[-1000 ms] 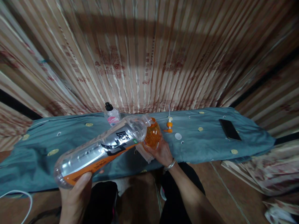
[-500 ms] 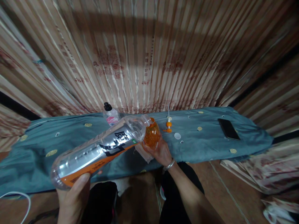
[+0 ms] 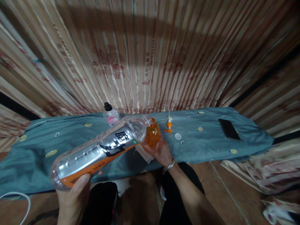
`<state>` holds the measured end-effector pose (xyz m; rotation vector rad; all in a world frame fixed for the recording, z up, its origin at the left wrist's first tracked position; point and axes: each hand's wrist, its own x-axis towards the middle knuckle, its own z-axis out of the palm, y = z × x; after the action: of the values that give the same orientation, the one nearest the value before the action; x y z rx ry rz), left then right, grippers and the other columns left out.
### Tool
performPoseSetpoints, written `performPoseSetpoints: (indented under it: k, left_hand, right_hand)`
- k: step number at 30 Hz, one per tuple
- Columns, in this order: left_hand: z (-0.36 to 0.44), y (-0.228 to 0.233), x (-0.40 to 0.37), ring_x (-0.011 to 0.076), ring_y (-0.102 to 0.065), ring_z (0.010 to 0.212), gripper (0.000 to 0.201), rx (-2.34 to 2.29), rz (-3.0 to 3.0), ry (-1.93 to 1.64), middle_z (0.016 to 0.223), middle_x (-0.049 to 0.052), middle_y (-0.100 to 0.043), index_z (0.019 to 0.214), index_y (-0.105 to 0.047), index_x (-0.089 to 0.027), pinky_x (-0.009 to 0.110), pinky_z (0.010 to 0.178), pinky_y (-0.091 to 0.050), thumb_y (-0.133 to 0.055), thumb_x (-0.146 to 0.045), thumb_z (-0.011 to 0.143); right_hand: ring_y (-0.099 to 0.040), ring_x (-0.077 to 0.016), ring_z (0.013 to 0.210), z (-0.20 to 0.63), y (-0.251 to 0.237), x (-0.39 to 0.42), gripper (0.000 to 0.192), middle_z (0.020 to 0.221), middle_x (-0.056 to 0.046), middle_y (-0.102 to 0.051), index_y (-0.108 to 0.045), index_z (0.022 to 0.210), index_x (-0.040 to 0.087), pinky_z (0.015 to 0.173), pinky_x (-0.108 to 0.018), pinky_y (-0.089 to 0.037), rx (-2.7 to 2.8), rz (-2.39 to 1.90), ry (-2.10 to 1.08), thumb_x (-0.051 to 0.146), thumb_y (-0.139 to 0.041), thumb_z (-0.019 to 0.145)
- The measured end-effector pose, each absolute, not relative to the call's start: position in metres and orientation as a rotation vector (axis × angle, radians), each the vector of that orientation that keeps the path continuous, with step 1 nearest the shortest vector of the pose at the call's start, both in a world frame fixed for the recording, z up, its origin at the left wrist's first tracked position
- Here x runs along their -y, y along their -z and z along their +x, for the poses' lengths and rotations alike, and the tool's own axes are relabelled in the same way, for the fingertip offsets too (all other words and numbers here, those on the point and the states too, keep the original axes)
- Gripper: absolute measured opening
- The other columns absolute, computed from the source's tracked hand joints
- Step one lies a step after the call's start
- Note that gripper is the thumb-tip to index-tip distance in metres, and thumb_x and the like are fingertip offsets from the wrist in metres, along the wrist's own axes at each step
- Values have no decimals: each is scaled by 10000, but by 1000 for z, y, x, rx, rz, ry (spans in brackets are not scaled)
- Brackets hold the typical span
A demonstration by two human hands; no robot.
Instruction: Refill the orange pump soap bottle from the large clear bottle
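My left hand (image 3: pixel 76 190) is wrapped round the lower end of a large clear plastic bottle (image 3: pixel 98 153) with a silver and orange label. The bottle lies slanted, its neck pointing up and right. In my right hand (image 3: pixel 162 153) is a small orange see-through bottle (image 3: pixel 152 136), its open mouth close to the big bottle's neck; whether the two touch I cannot tell. Beyond them, an orange and white pump head (image 3: pixel 169 125) with its tube rests on the cloth. Beside it lies a white round disc (image 3: pixel 177 136). A pale tissue-like piece (image 3: pixel 144 153) sits under my hands.
A clear bottle with a black cap (image 3: pixel 112 115) stands at the back. A black phone (image 3: pixel 229 129) lies at the right on the teal cloth (image 3: pixel 199 147). Striped curtains (image 3: pixel 150 56) hang behind and at both sides. A white cable (image 3: pixel 25 198) curves at lower left.
Almost nothing differs. Both hands hold the two bottles in nearly the same pose, with only a very slight shift.
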<state>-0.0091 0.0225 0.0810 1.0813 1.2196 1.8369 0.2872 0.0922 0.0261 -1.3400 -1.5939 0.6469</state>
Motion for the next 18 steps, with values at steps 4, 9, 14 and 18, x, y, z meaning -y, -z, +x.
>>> performPoseSetpoints:
  k: [4, 9, 14, 18]
  left_hand:
    - [-12, -78, -22, 292, -794, 883, 530, -1213, 1062, -1827, 1047, 68, -818, 1108, -811, -299, 324, 539, -688, -1032, -382, 633]
    - [-13, -77, -21, 265, -791, 842, 511, -1188, 1088, -1825, 1057, 65, -821, 1107, -809, -293, 288, 524, -669, -1027, -369, 651]
    - [-8, -82, -21, 289, -796, 878, 596, -1223, 1087, -1816, 1089, 80, -822, 1186, -785, -304, 286, 506, -657, -1022, -417, 651]
    - [3, -92, -23, 320, -809, 888, 798, -1240, 1029, -1848, 1130, 90, -818, 1292, -734, -331, 274, 465, -627, -1046, -475, 571]
  right_hand:
    - [-847, -366, 1202, 287, -27, -92, 697, 1332, -165, -849, -609, 1510, 182, 1054, -510, -710, 1583, -1340, -669, 366, -855, 884]
    - [-851, -369, 1191, 286, -23, -94, 720, 1330, -155, -852, -597, 1517, 196, 1036, -516, -717, 1563, -1345, -650, 375, -856, 870]
    - [-856, -365, 1178, 287, -21, -94, 707, 1309, -156, -858, -601, 1506, 189, 1024, -507, -721, 1586, -1333, -619, 407, -858, 884]
    - [-845, -375, 1207, 288, -22, -93, 723, 1342, -180, -843, -596, 1500, 169, 1052, -512, -708, 1573, -1361, -634, 404, -856, 868]
